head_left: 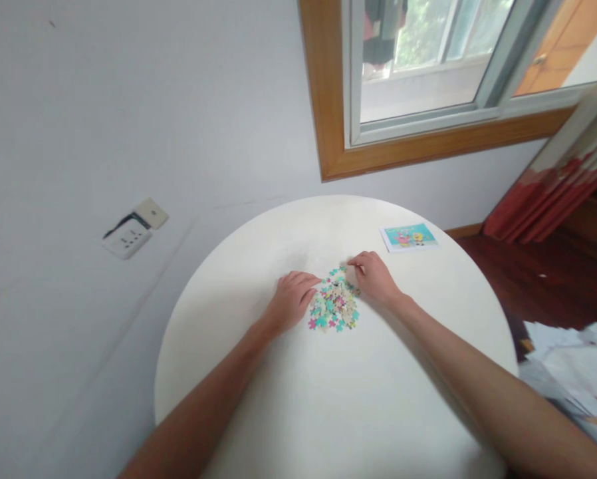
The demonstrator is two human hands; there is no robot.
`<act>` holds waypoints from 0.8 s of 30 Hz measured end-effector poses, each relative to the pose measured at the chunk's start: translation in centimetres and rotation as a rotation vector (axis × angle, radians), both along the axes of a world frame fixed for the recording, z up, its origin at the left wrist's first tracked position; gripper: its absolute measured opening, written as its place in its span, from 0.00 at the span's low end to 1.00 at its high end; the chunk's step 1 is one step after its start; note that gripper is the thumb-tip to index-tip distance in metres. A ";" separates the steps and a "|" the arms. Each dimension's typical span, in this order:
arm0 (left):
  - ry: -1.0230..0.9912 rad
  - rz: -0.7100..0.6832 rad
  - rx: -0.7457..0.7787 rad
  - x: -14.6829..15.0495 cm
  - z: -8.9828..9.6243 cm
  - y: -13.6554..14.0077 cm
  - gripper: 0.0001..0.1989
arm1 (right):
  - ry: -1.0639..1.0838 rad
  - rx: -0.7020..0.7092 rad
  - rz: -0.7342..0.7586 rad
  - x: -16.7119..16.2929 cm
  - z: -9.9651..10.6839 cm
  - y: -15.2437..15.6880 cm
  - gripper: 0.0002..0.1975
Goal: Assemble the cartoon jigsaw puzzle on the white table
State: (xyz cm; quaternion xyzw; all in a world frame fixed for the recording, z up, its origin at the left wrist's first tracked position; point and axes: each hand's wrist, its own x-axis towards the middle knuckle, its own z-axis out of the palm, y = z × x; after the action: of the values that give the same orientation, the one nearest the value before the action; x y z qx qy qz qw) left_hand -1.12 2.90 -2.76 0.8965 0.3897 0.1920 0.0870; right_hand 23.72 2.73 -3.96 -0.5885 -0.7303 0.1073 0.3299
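A small heap of jigsaw puzzle pieces (334, 305) lies on the white round table (298, 392), in turquoise, pink, yellow and plain beige. At the heap's left edge rests my left hand (292, 297), its fingers stretched out and the index fingertip against the pieces. On the upper right side, my right hand (373, 275) has its index finger reaching to a few pieces at the heap's top. Its thumb is bent and stands apart from the index fingertip. Other fingers of that hand are partly hidden, and I see no piece held in it.
A turquoise picture card (410, 237) with cartoon figures lies at the table's back right. The wall with a socket (127, 238) and a wood-framed window (428, 143) borders the table. White papers (572, 362) are piled at right, below a red and beige curtain (542, 183).
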 end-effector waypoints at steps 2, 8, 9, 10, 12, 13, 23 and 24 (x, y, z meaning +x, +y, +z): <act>-0.005 0.023 -0.002 -0.1 -0.1 0.1 0.14 | 0.004 0.000 -0.018 0.1 0.0 -0.1 0.16; 0.010 0.046 -0.018 -1.0 -0.4 0.9 0.14 | 0.019 0.002 -0.009 0.2 0.1 -0.2 0.15; 0.016 0.046 -0.023 -1.1 -0.4 1.0 0.13 | 0.025 0.002 -0.007 0.2 0.1 -0.2 0.15; 0.024 0.043 -0.030 -1.3 -0.4 1.1 0.12 | 0.030 -0.001 -0.003 0.2 0.1 -0.2 0.15; 0.047 0.023 -0.043 -1.5 -0.4 1.1 0.11 | 0.034 -0.008 0.010 0.1 0.2 -0.2 0.15; 0.058 0.011 -0.047 -1.5 -0.4 1.0 0.11 | 0.032 -0.012 0.017 0.1 0.2 -0.2 0.15; 0.035 0.126 -0.002 -0.9 -0.5 0.7 0.08 | 0.010 -0.033 0.055 -0.2 0.6 -0.4 0.14; 0.025 0.136 0.005 -0.9 -0.4 0.6 0.08 | 0.006 -0.037 0.059 -0.2 0.5 -0.4 0.14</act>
State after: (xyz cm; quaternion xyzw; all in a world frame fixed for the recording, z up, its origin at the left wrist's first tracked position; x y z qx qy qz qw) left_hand -1.98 3.54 -3.16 0.8706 0.4502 0.1871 0.0667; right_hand 23.50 2.37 -3.41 -0.5723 -0.7442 0.1324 0.3179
